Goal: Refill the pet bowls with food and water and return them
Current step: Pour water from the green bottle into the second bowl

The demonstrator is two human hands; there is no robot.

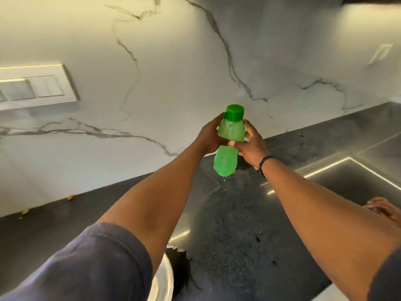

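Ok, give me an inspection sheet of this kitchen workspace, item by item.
Surface: dark speckled countertop, water drops under the bottle.
Job's things: green bottle, cap on, held above the counter; shiny bowl rim at bottom edge, contents hidden.
Clutter: two small yellowish crumbs by the wall.
Grips: left hand and right hand both closed on the bottle's waist.
Cables: nothing seen.
Surroundings: marble backsplash, switch plate, steel sink to the right.
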